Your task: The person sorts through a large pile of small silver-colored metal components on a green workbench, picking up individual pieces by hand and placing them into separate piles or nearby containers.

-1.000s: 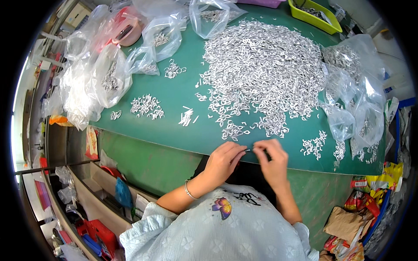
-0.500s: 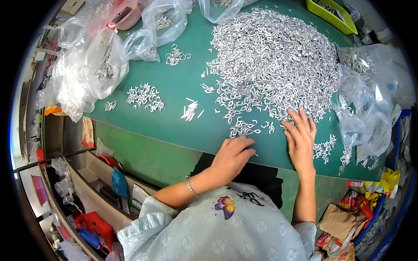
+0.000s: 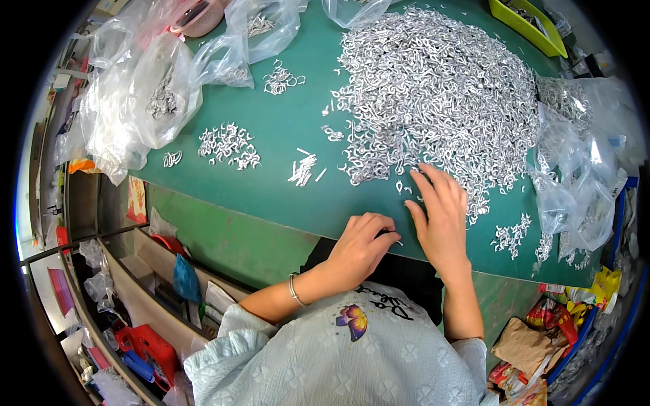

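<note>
Left hand [image 3: 359, 246]: closed, small pale piece [image 3: 400, 243] pinched at fingertips, by near edge of green table [image 3: 261, 189]. Right hand [image 3: 441, 218]: open, fingers spread at near side of large silvery pile [image 3: 443, 88]. White sticks [image 3: 304, 169]: beyond left hand, leftward.

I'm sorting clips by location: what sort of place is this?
Probably a small workshop handling metal-looking parts: a big heap of small silvery pieces lies on a green table, smaller piles sit apart, and clear plastic bags hold more.
</note>
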A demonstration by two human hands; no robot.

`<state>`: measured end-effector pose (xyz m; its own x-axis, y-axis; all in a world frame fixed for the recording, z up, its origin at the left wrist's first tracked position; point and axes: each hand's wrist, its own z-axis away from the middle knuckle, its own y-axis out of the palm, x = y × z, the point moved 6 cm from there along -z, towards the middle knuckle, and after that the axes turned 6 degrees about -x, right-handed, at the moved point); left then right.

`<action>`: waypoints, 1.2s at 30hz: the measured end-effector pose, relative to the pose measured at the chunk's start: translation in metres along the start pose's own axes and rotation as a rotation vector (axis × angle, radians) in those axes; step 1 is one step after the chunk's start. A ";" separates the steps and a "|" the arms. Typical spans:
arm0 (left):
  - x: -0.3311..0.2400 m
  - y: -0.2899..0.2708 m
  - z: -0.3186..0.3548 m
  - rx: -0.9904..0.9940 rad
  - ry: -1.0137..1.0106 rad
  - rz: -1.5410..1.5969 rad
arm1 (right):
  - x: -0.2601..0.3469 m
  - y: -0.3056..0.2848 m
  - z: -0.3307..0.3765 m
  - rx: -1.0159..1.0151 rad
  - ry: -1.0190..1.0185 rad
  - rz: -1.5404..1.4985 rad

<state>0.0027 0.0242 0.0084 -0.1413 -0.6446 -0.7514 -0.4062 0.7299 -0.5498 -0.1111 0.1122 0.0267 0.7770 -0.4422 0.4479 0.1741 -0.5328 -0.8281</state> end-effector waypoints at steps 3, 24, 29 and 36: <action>0.008 -0.003 0.002 -0.044 -0.042 -0.032 | 0.003 0.015 0.013 0.136 -0.044 0.049; 0.015 -0.011 -0.013 -0.122 -0.025 -0.118 | -0.009 -0.005 0.017 0.320 -0.107 -0.211; 0.009 -0.002 -0.009 -0.101 -0.012 -0.041 | -0.043 -0.036 0.013 -0.161 0.129 -0.246; 0.003 0.008 -0.012 -0.045 -0.033 -0.052 | -0.037 -0.008 -0.015 -0.102 0.000 0.101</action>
<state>-0.0119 0.0253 0.0059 -0.0888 -0.6732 -0.7341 -0.4528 0.6837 -0.5722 -0.1503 0.1220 0.0221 0.7877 -0.4972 0.3638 0.0326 -0.5560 -0.8305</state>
